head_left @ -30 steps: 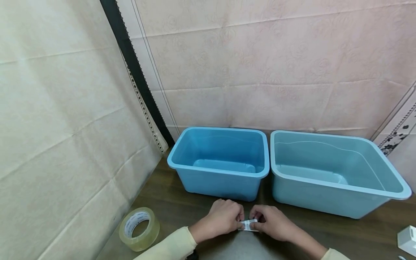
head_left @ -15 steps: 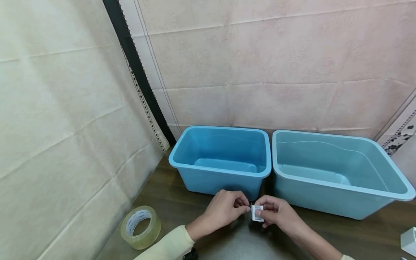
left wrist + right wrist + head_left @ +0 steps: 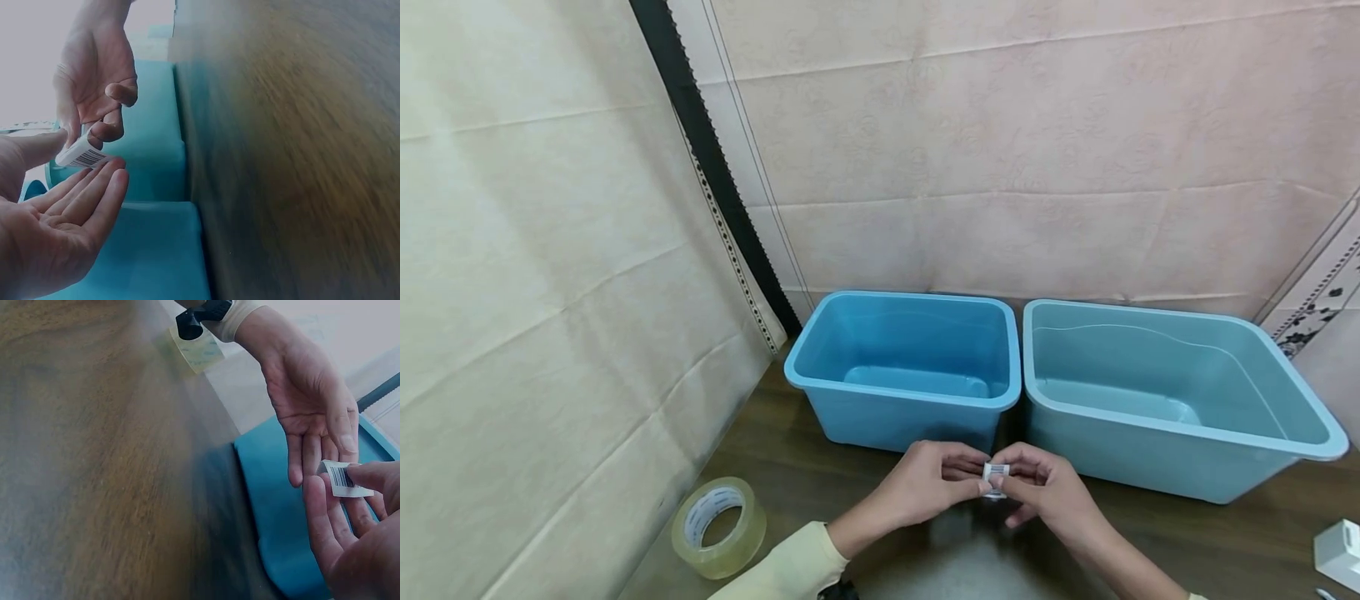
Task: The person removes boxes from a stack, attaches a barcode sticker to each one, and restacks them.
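Note:
A small white rectangular piece with a printed barcode (image 3: 996, 470) is held between both hands, just in front of the blue tub. My right hand (image 3: 1051, 490) pinches it, thumb over the barcode and fingers behind. From the other side, my left hand (image 3: 921, 483) has its thumb tip at the left edge, its fingers reaching out nearly straight behind it. In the left wrist view the barcode (image 3: 89, 158) faces the left fingertips. The right wrist view shows the piece's white face (image 3: 342, 490) with one corner bent up. The thumb covers part of the print.
Behind the hands stand a blue tub (image 3: 901, 421) and, right of it, a paler blue-green tub (image 3: 1142, 458). A roll of clear tape (image 3: 748, 533) lies at the left on the dark wooden table (image 3: 805, 492). A white box (image 3: 1337, 550) sits at the right edge.
Both hands held the piece low at first. Then the right hand held it turned upright, the left fingers just apart. Now the left thumb and fingers are back at its edge, slightly further from the body.

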Action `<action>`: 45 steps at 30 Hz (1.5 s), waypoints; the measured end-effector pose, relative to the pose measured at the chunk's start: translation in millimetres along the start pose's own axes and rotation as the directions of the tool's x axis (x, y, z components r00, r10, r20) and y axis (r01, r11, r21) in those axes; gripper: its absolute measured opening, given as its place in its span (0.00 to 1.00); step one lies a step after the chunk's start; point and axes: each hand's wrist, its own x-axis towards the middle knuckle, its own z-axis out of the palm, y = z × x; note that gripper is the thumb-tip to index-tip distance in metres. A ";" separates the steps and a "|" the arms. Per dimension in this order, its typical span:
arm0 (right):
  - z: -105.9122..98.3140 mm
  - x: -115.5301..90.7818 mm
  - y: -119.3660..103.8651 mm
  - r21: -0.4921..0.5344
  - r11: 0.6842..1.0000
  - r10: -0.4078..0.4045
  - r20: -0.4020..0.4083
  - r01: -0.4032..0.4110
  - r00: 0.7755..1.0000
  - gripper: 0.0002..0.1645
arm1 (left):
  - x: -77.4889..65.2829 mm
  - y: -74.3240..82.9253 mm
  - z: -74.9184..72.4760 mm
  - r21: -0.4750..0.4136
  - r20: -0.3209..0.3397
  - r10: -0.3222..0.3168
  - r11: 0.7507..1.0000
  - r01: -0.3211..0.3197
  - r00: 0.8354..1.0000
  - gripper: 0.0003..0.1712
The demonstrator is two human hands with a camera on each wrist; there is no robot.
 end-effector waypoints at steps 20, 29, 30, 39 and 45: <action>-8.8 -4.0 1.3 -0.127 0.992 -0.020 -0.114 0.005 0.993 0.21 | -0.4 -4.7 -8.4 0.012 -0.087 0.013 1.000 -0.012 0.996 0.10; -20.7 -7.0 17.6 -0.253 0.966 0.075 0.053 -0.059 0.996 0.15 | -8.6 -3.6 -20.8 0.138 -0.157 0.118 0.986 -0.097 0.981 0.03; -20.8 -7.6 21.0 -0.287 0.956 0.089 0.104 -0.056 0.991 0.13 | -9.2 -3.8 -22.1 0.200 -0.157 0.166 0.971 -0.133 0.974 0.03; -5.5 -14.8 24.4 -0.575 0.818 0.179 0.229 -0.015 0.957 0.17 | -15.5 -4.3 -23.7 0.761 -0.066 0.493 0.587 -0.276 0.867 0.04; 0.3 -9.4 6.0 -0.757 0.652 0.115 0.048 -0.039 0.992 0.18 | -15.1 -4.8 -20.4 0.890 0.009 0.610 0.357 -0.284 0.792 0.04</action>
